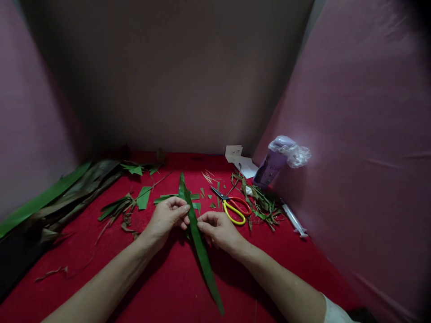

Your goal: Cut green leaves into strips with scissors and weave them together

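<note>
Green blade-shaped leaf (pixel 198 240) between both hands' fingertips

So the long leaf (pixel 195 224) lies mid-surface (pixel 161 287), running front to back between the left hand (pixel 166 217) and right hand (pixel 218 229). Scissors (pixel 232 207) are just right of it, bottle (pixel 272 166) behind those, syringe (pixel 294 220) far right, leaf pile (pixel 60 193) off left.

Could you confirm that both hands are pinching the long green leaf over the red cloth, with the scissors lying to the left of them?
Not quite: the head view shows the scissors lying to the right of the hands. The rest holds: the left hand and right hand pinch the long green leaf over the red cloth.
</note>
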`<state>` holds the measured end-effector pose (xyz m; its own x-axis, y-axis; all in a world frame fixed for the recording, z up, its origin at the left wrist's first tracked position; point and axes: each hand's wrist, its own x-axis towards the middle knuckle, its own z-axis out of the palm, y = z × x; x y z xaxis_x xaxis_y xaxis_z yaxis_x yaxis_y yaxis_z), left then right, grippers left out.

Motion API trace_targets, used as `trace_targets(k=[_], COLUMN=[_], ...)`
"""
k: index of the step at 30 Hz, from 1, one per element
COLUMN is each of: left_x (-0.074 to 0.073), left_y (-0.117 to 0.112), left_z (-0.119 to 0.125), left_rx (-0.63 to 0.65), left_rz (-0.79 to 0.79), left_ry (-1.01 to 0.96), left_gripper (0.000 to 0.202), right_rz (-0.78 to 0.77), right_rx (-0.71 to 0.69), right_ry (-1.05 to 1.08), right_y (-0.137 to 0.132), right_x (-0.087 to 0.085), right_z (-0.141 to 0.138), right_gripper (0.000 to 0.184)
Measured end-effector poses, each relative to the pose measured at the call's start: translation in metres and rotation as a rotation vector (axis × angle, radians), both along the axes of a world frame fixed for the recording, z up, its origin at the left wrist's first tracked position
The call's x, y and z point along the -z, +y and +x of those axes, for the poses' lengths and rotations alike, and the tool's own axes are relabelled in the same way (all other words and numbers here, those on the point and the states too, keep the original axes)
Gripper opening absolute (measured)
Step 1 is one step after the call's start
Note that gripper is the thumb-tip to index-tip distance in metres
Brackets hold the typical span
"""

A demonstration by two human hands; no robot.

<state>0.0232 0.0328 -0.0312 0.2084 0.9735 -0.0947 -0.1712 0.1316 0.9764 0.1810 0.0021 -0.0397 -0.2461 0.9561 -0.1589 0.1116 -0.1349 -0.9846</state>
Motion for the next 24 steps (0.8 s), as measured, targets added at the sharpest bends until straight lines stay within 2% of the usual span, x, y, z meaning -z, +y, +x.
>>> trace_targets(k=[4,8,13,21,24], left_x=[-0.0015,-0.0003,0.0012,-0.0048,-0.0048], left_y=[0.0037,0.0065,0.0058,0.0054,0.0065], left_z=[-0.0016,-0.0038,-0.0038,-0.0043,-0.006], left_rx=[-0.044,-0.078,-0.117,-0.184,-0.208], left_rz=[0.008,0.018,0.03,0.014,0.011], left_ry=[0.022,0.021,0.003,-0.034,-0.051], left_gripper=[0.02,0.02,0.022,0.037,0.041], right_rz=[0.011,-0.001,-0.038,-0.031,-0.007], right_rx=[-0.021,-0.039,-0.064,-0.069,-0.079], right_ry=[0.012,0.03,0.028,0.005,-0.014], right_y=[0.001,0.0005,0.0,0.0011,-0.0006], right_x=[0.0027,0.0056,0.0095,0.0078,0.0089], right_z=[0.0004,0.0,0.0016,0.0024,0.0026], right_gripper=[0.024,0.02,0.025,0.016,0.018])
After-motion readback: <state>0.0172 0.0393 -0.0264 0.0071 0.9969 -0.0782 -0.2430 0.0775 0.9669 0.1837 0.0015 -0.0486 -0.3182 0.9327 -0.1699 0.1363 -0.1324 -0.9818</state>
